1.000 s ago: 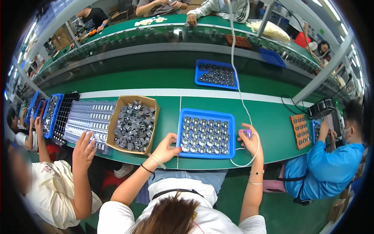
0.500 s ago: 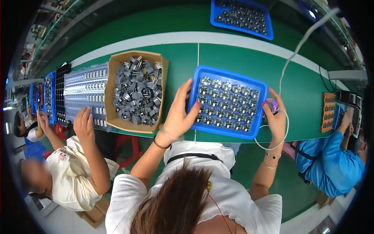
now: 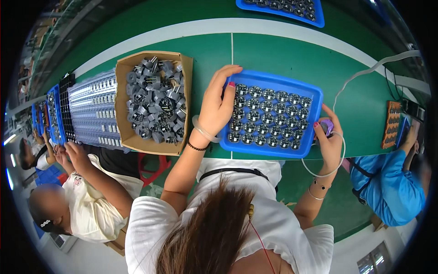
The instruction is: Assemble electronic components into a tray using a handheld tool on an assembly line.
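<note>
A shallow blue tray (image 3: 273, 153) lies on the green table in front of me, with several rows of small round parts (image 3: 267, 118) showing metal and dark circuitry. My left hand (image 3: 219, 107) grips the tray's left side near the far corner, thumb over the rim and fingers along the outside. At the right rim, my right hand (image 3: 331, 144) holds the tray with its thumb on the edge; its other fingers are partly hidden. A purple item (image 3: 325, 127) sits by that hand, and a white cord (image 3: 343, 150) loops around the hand.
Left of the tray stands a cardboard box (image 3: 188, 91) of loose grey round parts with pins. Clear plastic trays (image 3: 93, 107) with white pieces lie farther left. Another blue tray (image 3: 283, 14) sits at the back. Co-workers (image 3: 98, 196) sit at either side.
My left hand has slid toward the tray's far left corner. The tray sits a little less slanted, and my right hand stays at its right edge. The left co-worker's hands have come together.
</note>
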`<control>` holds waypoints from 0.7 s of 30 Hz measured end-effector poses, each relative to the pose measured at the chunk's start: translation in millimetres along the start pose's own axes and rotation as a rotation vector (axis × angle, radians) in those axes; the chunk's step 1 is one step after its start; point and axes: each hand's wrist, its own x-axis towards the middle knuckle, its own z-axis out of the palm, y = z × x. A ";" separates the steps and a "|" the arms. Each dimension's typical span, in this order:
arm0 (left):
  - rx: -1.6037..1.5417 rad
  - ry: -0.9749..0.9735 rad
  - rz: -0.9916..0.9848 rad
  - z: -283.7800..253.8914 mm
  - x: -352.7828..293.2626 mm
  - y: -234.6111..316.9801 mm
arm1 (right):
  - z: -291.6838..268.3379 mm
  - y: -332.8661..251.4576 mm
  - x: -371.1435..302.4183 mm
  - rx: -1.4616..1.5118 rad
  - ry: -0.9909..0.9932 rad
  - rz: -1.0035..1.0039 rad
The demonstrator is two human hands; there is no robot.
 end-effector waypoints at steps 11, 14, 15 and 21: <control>0.225 0.038 -0.122 -14.5 -19.3 7.6 | -22.1 -14.6 16.5 -0.146 0.073 -0.025; 0.226 -0.021 -0.226 -14.3 -21.1 -3.6 | -35.5 8.5 -14.7 -0.121 0.128 0.028; 0.246 0.003 -0.165 -14.6 -23.0 -8.5 | -37.1 14.5 -25.3 -0.053 0.151 0.052; -0.133 -0.003 -0.478 -12.8 -39.5 0.9 | -27.3 18.6 -53.9 0.042 0.234 0.121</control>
